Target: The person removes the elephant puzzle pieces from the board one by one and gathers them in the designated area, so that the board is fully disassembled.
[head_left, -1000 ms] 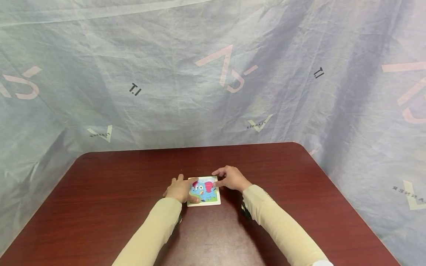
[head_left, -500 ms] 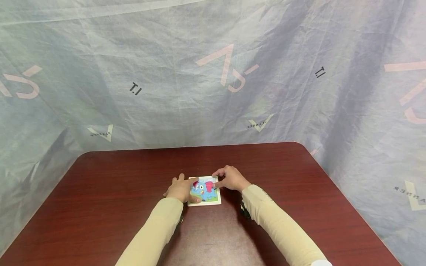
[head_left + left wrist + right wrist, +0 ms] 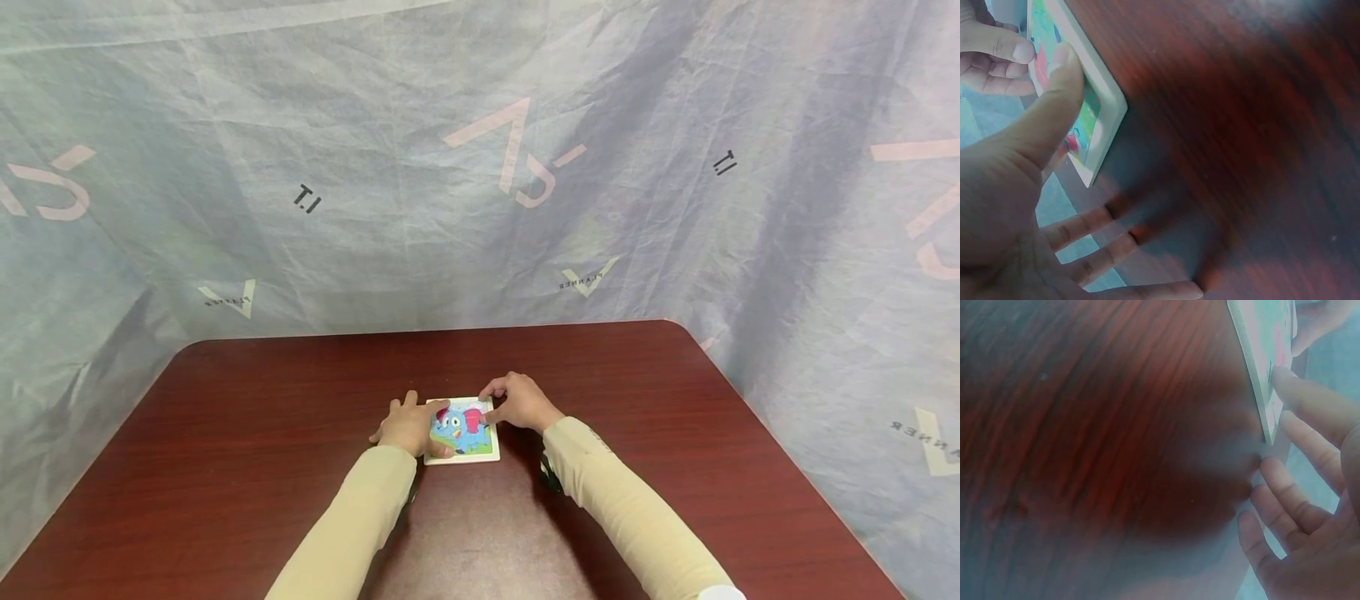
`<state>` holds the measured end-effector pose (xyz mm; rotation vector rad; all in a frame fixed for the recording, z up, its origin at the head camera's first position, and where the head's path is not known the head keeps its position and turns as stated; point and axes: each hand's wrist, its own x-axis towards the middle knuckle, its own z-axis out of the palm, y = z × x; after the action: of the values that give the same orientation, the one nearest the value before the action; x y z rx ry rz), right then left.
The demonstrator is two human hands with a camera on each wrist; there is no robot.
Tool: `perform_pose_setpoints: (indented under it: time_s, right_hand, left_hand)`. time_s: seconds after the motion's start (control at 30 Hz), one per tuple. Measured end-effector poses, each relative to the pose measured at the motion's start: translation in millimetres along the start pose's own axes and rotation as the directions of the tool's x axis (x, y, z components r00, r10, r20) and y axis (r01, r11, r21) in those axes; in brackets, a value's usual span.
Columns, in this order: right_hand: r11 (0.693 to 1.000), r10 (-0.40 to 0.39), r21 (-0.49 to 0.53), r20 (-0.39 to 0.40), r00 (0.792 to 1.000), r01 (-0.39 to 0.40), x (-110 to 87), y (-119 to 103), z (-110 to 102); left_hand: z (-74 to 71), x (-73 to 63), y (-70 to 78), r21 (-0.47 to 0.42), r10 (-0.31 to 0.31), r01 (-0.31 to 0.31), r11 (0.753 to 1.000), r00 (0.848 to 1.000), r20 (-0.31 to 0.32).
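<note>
A square puzzle (image 3: 468, 439) with a blue elephant picture and a pale frame lies flat on the table. At its left side is my left hand (image 3: 406, 427), its thumb and index finger on the puzzle. In the left wrist view, that thumb (image 3: 1063, 87) lies over the picture, and the other fingers stretch straight to the tabletop. My right hand (image 3: 525, 403) is at the far right corner. Its thumb (image 3: 1288, 378) touches the puzzle near the edge, with the index finger beside the corner. The remaining right fingertips are relaxed and low over the table.
The dark red wooden table (image 3: 262, 467) extends around the puzzle on every side. Behind it and along both sides hangs a grey printed cloth (image 3: 375, 167). Both forearms wear cream sleeves (image 3: 630, 500).
Both hands and the puzzle hold almost the same places. The whole head view has shifted very slightly.
</note>
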<state>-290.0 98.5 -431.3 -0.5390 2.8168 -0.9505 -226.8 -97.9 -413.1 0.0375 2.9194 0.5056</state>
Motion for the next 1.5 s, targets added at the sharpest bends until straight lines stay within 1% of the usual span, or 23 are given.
perform_pose_setpoints:
  time_s: [0.27, 0.5, 0.73, 0.87, 1.17, 1.5]
  right_hand:
    - [1.000, 0.010, 0.006, -0.001, 1.000, -0.010, -0.4, 0.1, 0.8]
    - [1.000, -0.009, 0.003, -0.013, 1.000, 0.009, 1.3, 0.5, 0.2]
    - [1.000, -0.008, -0.012, 0.015, 1.000, 0.008, 1.4, 2.5, -1.1]
    - [1.000, -0.004, -0.011, 0.016, 1.000, 0.004, 1.7, 3.4, -1.1]
    - [0.998, -0.050, -0.034, -0.009, 0.999, 0.050, 2.9, 4.1, -0.6]
    - [0.997, -0.041, -0.066, 0.000, 0.999, 0.041, 4.1, -0.7, -2.3]
  left_hand:
    - [1.9, 1.0, 1.8, 0.017, -0.011, 0.011, 1.000, 1.000, 0.001]
    - [3.6, 3.4, 1.7, 0.019, -0.021, 0.021, 1.000, 1.000, -0.004]
    - [2.7, 2.4, 2.4, 0.025, -0.020, 0.020, 0.999, 1.000, -0.002]
    - [2.3, 1.6, 2.4, 0.032, -0.016, 0.016, 0.999, 1.000, -0.003]
    - [2.2, 0.2, 1.8, 0.029, -0.009, 0.009, 1.000, 1.000, -0.003]
    - [0.6, 0.2, 0.4, 0.006, -0.014, 0.014, 1.000, 1.000, 0.027]
